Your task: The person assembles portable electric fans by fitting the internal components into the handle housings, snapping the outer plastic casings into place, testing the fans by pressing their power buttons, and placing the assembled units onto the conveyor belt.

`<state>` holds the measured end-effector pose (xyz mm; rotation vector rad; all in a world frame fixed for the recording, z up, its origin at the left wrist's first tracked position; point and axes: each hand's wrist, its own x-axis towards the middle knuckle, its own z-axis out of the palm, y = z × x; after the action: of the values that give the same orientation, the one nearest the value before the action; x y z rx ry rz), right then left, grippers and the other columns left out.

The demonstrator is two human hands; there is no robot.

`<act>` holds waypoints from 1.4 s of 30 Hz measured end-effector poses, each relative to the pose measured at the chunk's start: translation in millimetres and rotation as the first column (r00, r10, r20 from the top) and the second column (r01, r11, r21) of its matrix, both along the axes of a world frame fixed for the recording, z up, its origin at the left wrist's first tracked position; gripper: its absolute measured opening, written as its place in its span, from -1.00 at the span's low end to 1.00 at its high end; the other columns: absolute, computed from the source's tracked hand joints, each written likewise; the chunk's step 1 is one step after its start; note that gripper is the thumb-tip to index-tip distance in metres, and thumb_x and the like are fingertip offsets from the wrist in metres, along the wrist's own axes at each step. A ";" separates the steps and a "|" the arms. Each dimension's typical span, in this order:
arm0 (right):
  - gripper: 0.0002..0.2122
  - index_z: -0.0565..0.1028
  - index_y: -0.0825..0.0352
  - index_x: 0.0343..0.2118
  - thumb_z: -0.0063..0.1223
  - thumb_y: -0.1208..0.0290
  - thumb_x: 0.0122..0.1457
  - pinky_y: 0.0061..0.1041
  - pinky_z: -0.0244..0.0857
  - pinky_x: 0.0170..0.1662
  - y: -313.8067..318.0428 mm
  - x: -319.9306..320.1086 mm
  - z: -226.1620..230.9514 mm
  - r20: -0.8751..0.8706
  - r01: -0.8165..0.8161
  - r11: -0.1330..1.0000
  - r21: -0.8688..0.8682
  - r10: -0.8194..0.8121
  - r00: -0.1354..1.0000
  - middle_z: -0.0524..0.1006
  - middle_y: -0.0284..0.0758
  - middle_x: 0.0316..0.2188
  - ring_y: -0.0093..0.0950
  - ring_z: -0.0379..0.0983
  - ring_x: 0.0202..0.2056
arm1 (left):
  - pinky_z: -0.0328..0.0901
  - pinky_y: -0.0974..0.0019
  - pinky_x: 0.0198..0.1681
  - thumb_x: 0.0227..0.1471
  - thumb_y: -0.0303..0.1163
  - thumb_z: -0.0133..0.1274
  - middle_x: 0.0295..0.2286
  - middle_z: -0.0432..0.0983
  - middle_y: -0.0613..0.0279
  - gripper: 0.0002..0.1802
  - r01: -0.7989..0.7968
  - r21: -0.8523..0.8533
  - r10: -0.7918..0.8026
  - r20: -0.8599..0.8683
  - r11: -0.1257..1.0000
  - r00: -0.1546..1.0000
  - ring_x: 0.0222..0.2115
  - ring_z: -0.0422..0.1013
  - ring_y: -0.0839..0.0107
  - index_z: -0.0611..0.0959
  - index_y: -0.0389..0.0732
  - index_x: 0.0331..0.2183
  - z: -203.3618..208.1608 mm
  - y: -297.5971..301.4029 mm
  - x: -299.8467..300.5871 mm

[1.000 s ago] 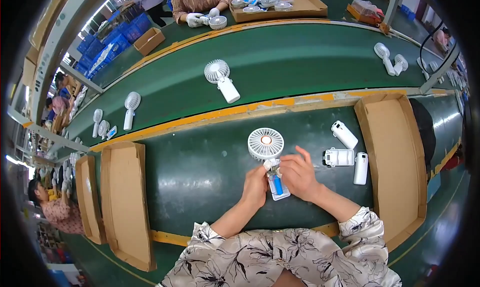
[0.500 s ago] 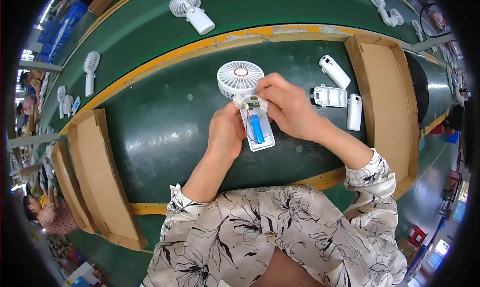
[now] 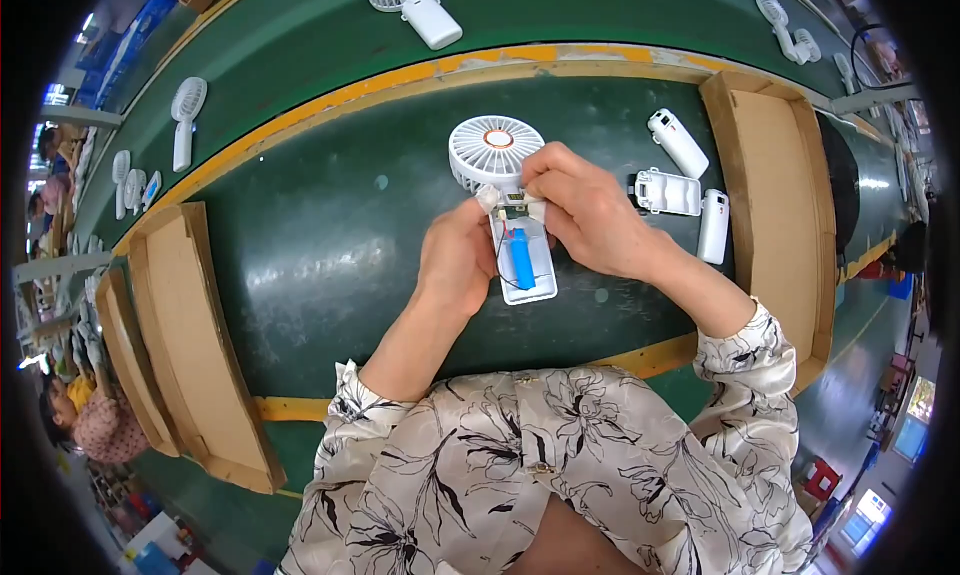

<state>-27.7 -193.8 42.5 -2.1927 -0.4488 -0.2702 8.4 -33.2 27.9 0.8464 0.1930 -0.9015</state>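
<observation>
A white handheld fan lies before me with its round grille away from me and its handle shell toward me. Inside the uncovered handle a blue battery cell with thin wires shows below a small circuit board. My left hand grips the handle's left side near the neck, its thumb wrapped in a white covering. My right hand is closed at the neck's right side, fingertips pinched by the board; whether they hold a small part is hidden.
Right of my hands lie an open white handle cover and two closed white handle pieces. A cardboard tray stands at the right, another at the left. Beyond the yellow edge, more white fans rest on a green belt.
The fan beyond the yellow edge has shifted right and farther away. My hands stay at the fan's neck, with only slight finger movement; the whole view has shifted a little.
</observation>
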 end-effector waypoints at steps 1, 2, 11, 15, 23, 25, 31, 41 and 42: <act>-0.87 0.35 0.49 -0.48 -0.14 0.79 -0.15 -0.49 0.25 -0.37 0.2 0.2 -0.2 0.002 -0.003 1.000 -0.002 0.003 1.000 0.31 -0.23 -0.35 -0.30 0.34 -0.39 | 0.28 0.18 -0.13 0.06 -0.34 -0.32 -0.21 0.38 0.07 -0.61 0.002 0.011 -0.002 -0.003 1.000 1.000 -0.21 0.36 0.27 0.29 -0.36 -0.10 -0.1 0.5 0.5; -0.87 0.35 0.49 -0.48 -0.14 0.79 -0.15 -0.49 0.25 -0.37 0.3 0.5 -0.4 0.003 -0.006 1.000 -0.001 0.006 1.000 0.31 -0.23 -0.35 -0.30 0.34 -0.39 | 0.28 0.17 -0.13 0.06 -0.34 -0.33 -0.21 0.37 0.06 -0.61 0.004 0.022 -0.003 -0.005 1.000 1.000 -0.21 0.36 0.27 0.29 -0.36 -0.10 -0.1 0.9 0.8; -0.83 0.35 0.52 -0.46 -0.14 0.78 -0.20 -0.38 0.25 -0.31 -1.0 0.4 0.4 -0.029 -0.049 0.998 -0.030 0.048 0.998 0.30 -0.20 -0.33 -0.22 0.31 -0.31 | 0.31 0.12 -0.17 0.05 -0.33 -0.32 -0.23 0.38 0.02 -0.60 0.039 -0.001 -0.039 0.006 0.999 0.999 -0.24 0.38 0.22 0.30 -0.38 -0.11 -3.7 3.1 0.4; -0.85 0.34 0.49 -0.47 -0.16 0.78 -0.17 -0.47 0.24 -0.31 -2.5 -0.8 -0.6 -0.070 -0.030 0.999 0.016 0.031 0.997 0.31 -0.23 -0.34 -0.30 0.32 -0.35 | 0.33 0.12 -0.20 0.05 -0.32 -0.32 -0.25 0.40 0.02 -0.60 0.060 0.021 -0.060 0.010 0.998 0.998 -0.27 0.40 0.21 0.31 -0.38 -0.12 -7.3 3.8 1.7; -0.86 0.34 0.49 -0.48 -0.13 0.77 -0.18 -0.38 0.21 -0.28 -2.4 -0.6 1.3 -0.069 -0.056 0.998 -0.032 0.053 0.996 0.29 -0.22 -0.33 -0.24 0.29 -0.30 | 0.35 0.13 -0.24 0.05 -0.34 -0.29 -0.30 0.42 0.03 -0.63 0.023 -0.013 -0.023 -0.021 1.000 1.000 -0.32 0.41 0.22 0.34 -0.41 -0.16 -10.0 2.9 1.4; -0.86 0.33 0.49 -0.48 -0.13 0.77 -0.19 -0.39 0.21 -0.28 -2.4 -0.4 1.1 -0.078 -0.055 0.998 -0.031 0.052 0.996 0.29 -0.21 -0.32 -0.23 0.29 -0.29 | 0.35 0.13 -0.24 0.05 -0.34 -0.29 -0.30 0.41 0.03 -0.63 0.021 -0.007 -0.021 -0.026 1.000 0.999 -0.32 0.41 0.23 0.34 -0.41 -0.16 -9.6 2.6 1.5; -0.79 0.32 0.47 -0.45 -0.15 0.80 -0.23 -0.45 0.25 -0.29 -1.0 -2.9 -0.3 -0.013 -0.065 0.992 -0.107 0.064 0.998 0.31 -0.19 -0.32 -0.24 0.30 -0.32 | 0.31 0.20 -0.20 0.05 -0.35 -0.29 -0.27 0.40 0.06 -0.64 0.019 0.031 -0.018 -0.028 0.999 0.999 -0.27 0.39 0.27 0.35 -0.40 -0.16 -3.8 1.6 0.5; -0.81 0.34 0.49 -0.46 -0.07 0.73 -0.24 -0.42 0.29 -0.30 11.7 -9.0 -3.1 0.058 -0.015 0.954 -0.300 0.034 0.998 0.32 -0.20 -0.31 -0.24 0.31 -0.29 | 0.25 0.25 -0.20 0.03 -0.29 -0.23 -0.28 0.41 0.21 -0.66 -0.034 0.098 0.041 -0.072 0.995 0.997 -0.25 0.35 0.39 0.39 -0.29 -0.19 -14.0 5.9 -3.7; -0.82 0.34 0.49 -0.46 -0.06 0.71 -0.23 -0.42 0.30 -0.31 12.9 -9.6 -2.8 0.044 -0.020 0.943 -0.331 0.036 0.998 0.32 -0.20 -0.31 -0.25 0.31 -0.29 | 0.25 0.25 -0.20 0.03 -0.29 -0.23 -0.28 0.41 0.21 -0.66 -0.036 0.098 0.043 -0.073 0.995 0.996 -0.25 0.35 0.39 0.39 -0.29 -0.19 -13.1 7.5 -4.1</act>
<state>-37.4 -181.0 39.8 -2.5094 -0.5880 -0.2478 4.3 -25.7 14.8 0.8963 0.3197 -0.8929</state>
